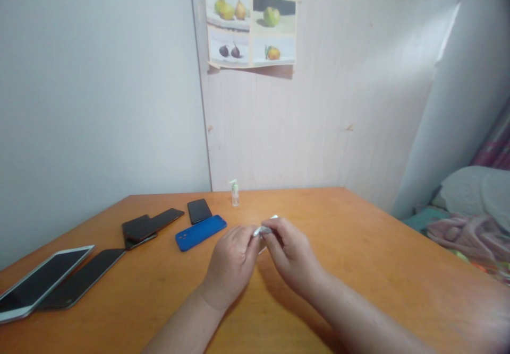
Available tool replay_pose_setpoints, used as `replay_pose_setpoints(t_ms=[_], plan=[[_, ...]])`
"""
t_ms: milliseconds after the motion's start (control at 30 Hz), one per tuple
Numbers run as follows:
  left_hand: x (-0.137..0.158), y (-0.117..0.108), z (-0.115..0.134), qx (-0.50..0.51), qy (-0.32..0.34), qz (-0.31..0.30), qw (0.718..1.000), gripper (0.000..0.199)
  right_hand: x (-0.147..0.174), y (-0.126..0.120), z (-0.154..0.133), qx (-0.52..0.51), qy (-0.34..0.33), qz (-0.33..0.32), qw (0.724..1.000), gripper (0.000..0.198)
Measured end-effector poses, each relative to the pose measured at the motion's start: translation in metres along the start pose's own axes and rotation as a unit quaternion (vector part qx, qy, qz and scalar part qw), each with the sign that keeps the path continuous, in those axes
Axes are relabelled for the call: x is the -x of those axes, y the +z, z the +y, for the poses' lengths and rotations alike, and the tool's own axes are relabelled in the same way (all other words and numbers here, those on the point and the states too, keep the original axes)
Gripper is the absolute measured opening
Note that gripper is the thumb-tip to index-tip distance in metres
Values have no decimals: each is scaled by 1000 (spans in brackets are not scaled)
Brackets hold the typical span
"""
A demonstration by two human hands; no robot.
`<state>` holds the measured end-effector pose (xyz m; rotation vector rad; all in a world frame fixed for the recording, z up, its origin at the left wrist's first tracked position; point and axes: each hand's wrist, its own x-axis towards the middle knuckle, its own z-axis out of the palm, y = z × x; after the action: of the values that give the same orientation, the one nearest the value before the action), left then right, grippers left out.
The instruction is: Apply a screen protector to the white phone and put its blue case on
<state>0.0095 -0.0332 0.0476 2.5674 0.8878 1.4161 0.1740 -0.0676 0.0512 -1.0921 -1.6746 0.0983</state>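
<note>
Both of my hands meet above the middle of the wooden table (358, 269). My left hand (234, 258) is closed, its thumb and fingers pinching a small whitish, shiny packet-like piece (263, 231). From the other side, my right hand (292, 248) pinches the same piece between thumb and forefinger. Most of it is hidden by my fingers, so its exact kind does not show. A pale edge peeks out behind and below the fingers. Left of my hands lies a blue phone case or cased phone (201, 233), apart from them.
A black phone (199, 211) touches the blue one. Stacked dark phones (155, 224) lie farther left, with a white tablet (43, 279) overlapping a dark tablet (85, 279). A small clear pump bottle (235, 193) stands near the back edge. Bedding (470, 226) is at right.
</note>
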Motion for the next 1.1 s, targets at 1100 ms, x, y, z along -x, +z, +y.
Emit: replay_pose_setpoints(t_ms=[1100], plan=[[-6,1,9,285,-242,8,927,30,-13,-11,4,53,40,76,995,7]])
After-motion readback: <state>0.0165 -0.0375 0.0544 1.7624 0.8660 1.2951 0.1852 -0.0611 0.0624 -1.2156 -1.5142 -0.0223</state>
